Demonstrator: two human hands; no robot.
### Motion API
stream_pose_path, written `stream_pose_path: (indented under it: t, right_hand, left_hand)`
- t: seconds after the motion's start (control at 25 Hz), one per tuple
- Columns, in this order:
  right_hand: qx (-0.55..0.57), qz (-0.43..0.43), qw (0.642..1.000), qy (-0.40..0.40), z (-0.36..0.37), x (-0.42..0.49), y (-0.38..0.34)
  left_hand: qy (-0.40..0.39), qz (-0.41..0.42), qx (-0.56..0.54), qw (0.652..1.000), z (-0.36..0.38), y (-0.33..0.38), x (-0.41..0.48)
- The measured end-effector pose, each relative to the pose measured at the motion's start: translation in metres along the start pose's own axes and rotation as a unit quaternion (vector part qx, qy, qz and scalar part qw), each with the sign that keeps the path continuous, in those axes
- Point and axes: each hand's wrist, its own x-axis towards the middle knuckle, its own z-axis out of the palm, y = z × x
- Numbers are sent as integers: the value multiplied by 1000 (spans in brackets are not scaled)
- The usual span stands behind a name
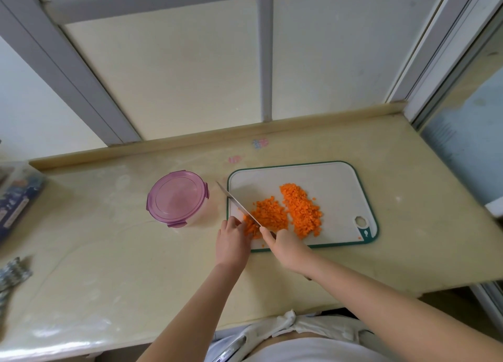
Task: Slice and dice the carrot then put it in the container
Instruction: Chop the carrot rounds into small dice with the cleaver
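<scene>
Diced carrot lies in two orange heaps on a white cutting board with a green rim. My right hand grips a knife whose blade slants up and left across the board's near-left corner. My left hand rests at that corner, fingertips pressing uncut carrot strips beside the blade. A round clear container with a purple lid clipped on stands on the counter left of the board.
The beige counter ends at a raised back ledge below white wall panels. A dark printed box sits at the far left edge, with a patterned cloth below it. The counter's right edge drops off near a glass door.
</scene>
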Motion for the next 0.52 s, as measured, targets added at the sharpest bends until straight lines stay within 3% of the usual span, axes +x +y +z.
stream_pose_path:
  t: [0.2,0.52]
  right_hand:
    - [134,52,990,-7,-12,6,9]
    - [128,42,991,-9,-22,-1,5]
  left_hand:
    - [-26,-16,-44,999,-2,-7,3]
    - [-6,-45,-133,990,-7,-12,3]
